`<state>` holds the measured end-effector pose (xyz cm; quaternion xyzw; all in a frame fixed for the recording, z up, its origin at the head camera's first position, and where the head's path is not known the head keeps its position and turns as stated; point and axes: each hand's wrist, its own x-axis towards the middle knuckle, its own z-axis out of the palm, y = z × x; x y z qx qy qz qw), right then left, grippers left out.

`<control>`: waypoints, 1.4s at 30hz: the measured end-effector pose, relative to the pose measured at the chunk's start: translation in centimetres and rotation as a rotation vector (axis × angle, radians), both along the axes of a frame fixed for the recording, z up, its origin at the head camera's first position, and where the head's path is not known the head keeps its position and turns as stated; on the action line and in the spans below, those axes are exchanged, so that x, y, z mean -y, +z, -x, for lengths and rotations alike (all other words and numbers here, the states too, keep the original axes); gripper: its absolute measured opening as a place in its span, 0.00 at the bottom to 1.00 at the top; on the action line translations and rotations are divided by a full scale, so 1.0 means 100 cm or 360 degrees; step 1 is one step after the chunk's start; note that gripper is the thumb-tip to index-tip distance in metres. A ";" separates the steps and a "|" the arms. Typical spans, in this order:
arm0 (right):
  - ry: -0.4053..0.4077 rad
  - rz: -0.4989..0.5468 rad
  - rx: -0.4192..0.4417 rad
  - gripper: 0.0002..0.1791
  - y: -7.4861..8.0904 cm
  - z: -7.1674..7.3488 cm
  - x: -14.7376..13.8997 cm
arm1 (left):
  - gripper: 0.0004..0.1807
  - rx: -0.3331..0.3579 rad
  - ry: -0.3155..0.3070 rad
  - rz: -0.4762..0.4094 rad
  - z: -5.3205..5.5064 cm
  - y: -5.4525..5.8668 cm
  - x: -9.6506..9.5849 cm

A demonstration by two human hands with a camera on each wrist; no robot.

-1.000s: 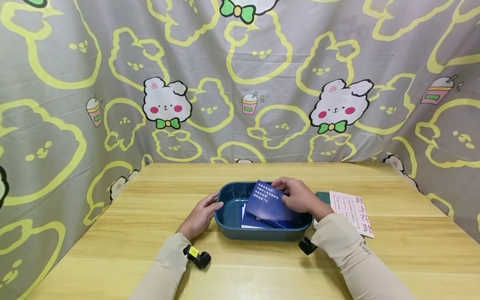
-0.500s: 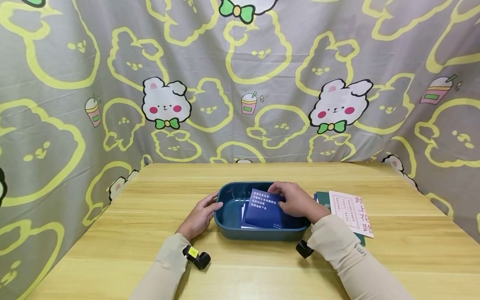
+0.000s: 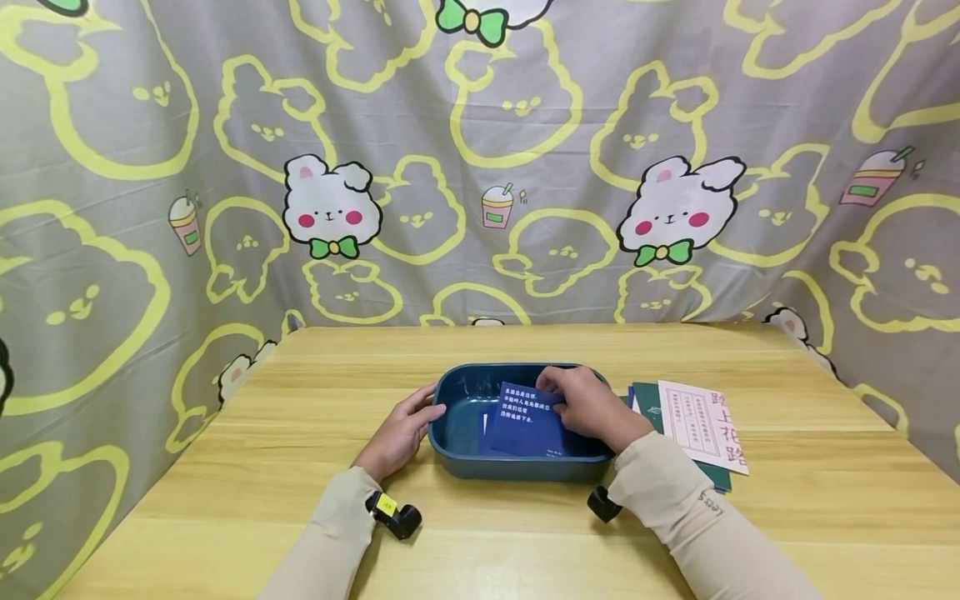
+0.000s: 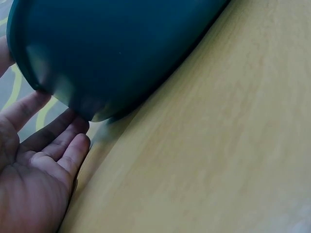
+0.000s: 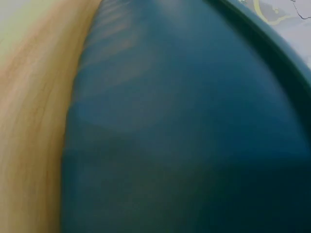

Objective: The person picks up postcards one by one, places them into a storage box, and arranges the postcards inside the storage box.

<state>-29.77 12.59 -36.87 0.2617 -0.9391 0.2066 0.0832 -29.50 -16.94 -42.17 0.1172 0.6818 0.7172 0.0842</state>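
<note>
Pinching a blue card (image 3: 525, 427) printed with white lettering, the right hand (image 3: 588, 408) reaches into a blue-green basin (image 3: 517, 469). Its grip is close together: the fingers bend over the card's upper edge at about 1 o'clock on the card, and the thumb lies near its face. How firmly they press cannot be told. The back of the hand faces up, and the forearm, in a beige sleeve (image 3: 712, 525), comes in from 5 o'clock and points toward 11.

The card is within the basin, right of centre; a second blue card (image 3: 483, 442) shows beneath it, toward 9 o'clock.

At the basin's 9 o'clock end, the left hand (image 3: 400, 439) grips the rim, thumb over the edge and fingers against the outside. The left wrist view shows the palm turned toward the basin, the fingers gently bent and slightly spread, several tips touching the outer wall. That forearm rises from 7 o'clock toward 1. Both wrists wear a small black camera (image 3: 401, 519).

At 3 o'clock from the basin, just beside it on the wooden table (image 3: 480, 550), a pale card with red characters (image 3: 708, 427) overlaps a green card (image 3: 714, 477). The right wrist view is filled mostly by blurred basin wall.
</note>
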 end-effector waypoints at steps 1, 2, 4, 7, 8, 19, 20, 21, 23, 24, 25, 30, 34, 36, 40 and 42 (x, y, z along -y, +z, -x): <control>-0.0001 -0.0006 0.0000 0.15 0.000 0.000 0.000 | 0.29 0.0000 0.0000 0.0001 0.000 0.000 0.000; -0.0007 -0.0014 -0.0002 0.15 0.000 -0.001 0.001 | 0.29 0.0000 0.0001 0.0004 0.000 0.000 0.000; -0.0001 -0.0042 -0.0027 0.14 -0.001 -0.001 0.002 | 0.30 -0.0007 -0.0002 0.0005 0.000 0.000 0.000; 0.0022 -0.0069 -0.0069 0.13 -0.003 -0.001 0.002 | 0.30 -0.0021 -0.0018 0.0010 0.000 0.001 -0.001; 0.0035 -0.0072 -0.0077 0.13 -0.004 -0.001 0.002 | 0.30 -0.0022 -0.0022 0.0011 -0.001 0.001 -0.001; 0.0191 -0.0055 -0.0167 0.15 -0.011 -0.002 0.003 | 0.30 -0.0037 -0.0069 0.0010 0.000 0.002 -0.001; 0.0193 -0.0056 -0.0170 0.15 -0.012 -0.002 0.003 | 0.31 -0.0041 -0.0070 0.0014 0.000 0.002 -0.001; 0.0192 -0.0058 -0.0172 0.15 -0.013 -0.002 0.003 | 0.31 -0.0043 -0.0072 0.0014 0.000 0.002 -0.001; 0.0189 -0.0065 -0.0175 0.15 -0.013 -0.002 0.004 | 0.31 -0.0045 -0.0067 0.0020 0.000 0.001 -0.001; 0.0181 -0.0074 -0.0172 0.14 -0.013 -0.002 0.004 | 0.31 -0.0047 -0.0068 0.0021 0.000 0.001 -0.001; 0.0175 -0.0083 -0.0168 0.14 -0.013 -0.001 0.005 | 0.31 -0.0048 -0.0065 0.0020 0.000 0.001 0.000; 0.0143 -0.0120 -0.0163 0.14 -0.011 -0.001 0.007 | 0.30 -0.0042 -0.0053 0.0002 -0.001 -0.001 0.002; 0.0116 -0.0123 -0.0155 0.15 -0.011 -0.002 0.007 | 0.31 -0.0034 -0.0060 -0.0009 -0.001 -0.001 0.002; 0.0112 -0.0123 -0.0156 0.14 -0.011 -0.002 0.007 | 0.31 -0.0041 -0.0060 -0.0001 -0.002 -0.001 0.001; 0.0116 -0.0071 -0.0148 0.11 -0.011 0.000 0.007 | 0.31 -0.0039 -0.0052 0.0003 -0.001 0.000 0.001; 0.0127 -0.0023 -0.0148 0.10 -0.011 0.001 0.006 | 0.31 -0.0032 -0.0054 -0.0002 0.000 0.000 0.001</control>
